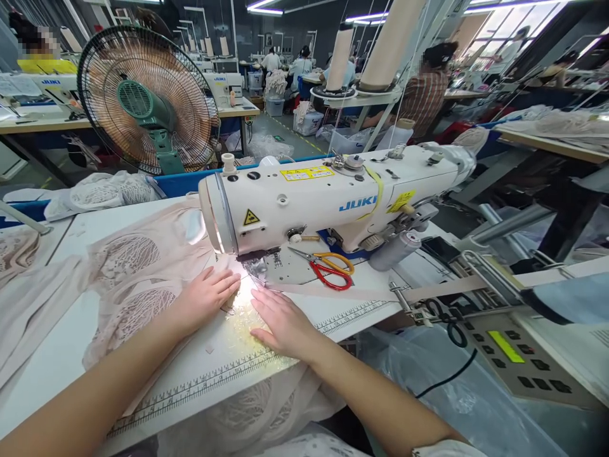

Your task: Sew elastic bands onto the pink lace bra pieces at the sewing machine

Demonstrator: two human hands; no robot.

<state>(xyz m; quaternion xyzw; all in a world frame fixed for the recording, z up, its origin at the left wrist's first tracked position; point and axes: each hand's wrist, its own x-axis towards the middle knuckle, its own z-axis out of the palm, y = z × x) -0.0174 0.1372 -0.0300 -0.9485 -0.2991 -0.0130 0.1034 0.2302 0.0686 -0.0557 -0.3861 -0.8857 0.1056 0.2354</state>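
Your left hand (207,297) lay palm down, its fingers nearly straight and close together, the tips near the bright patch at the needle end of the sewing machine (304,197). It rested flat instead of gripping; its thumb was hard to make out. Your right hand (284,322) sat at about four o'clock from it, also palm down and open, fingers stretched toward ten o'clock and thumb spread away from them. The hands were apart, with the lit area between them.

The pale lace fabric (136,298) spread out at nine o'clock from your left hand and reached under your left forearm. A narrow pale strip (342,292) ran from your right fingertips toward three o'clock, to a metal guide (412,308) at the edge of the table (366,278). You could not tell whether those fingertips pinched the strip or only lay beside it.

From your right hand, scissors (332,269) with red and orange handles lay between one and two o'clock, points aimed at ten. A grey thread spool (394,252) stood at two o'clock, beyond them. A measuring tape (209,381) lined the table edge nearest you, and a large fan (147,98) stood at eleven o'clock from your left hand.
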